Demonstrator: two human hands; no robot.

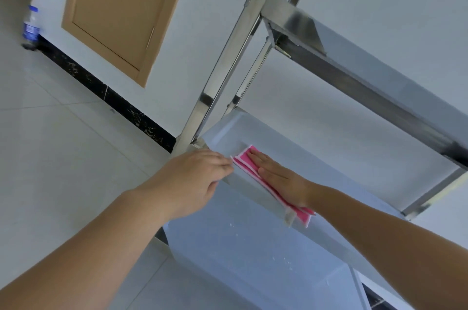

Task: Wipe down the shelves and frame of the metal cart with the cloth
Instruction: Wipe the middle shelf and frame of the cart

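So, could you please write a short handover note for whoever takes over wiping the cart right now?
Right hand: flat, fingers straight, pressing the pink cloth onto the middle shelf, at its near edge.
Left hand: rests on that shelf's front corner by the upright post, fingers over the rim.
Done: cannot tell how much has been wiped.
Left: the bottom shelf shows white specks; the top shelf and frame may need checking too.
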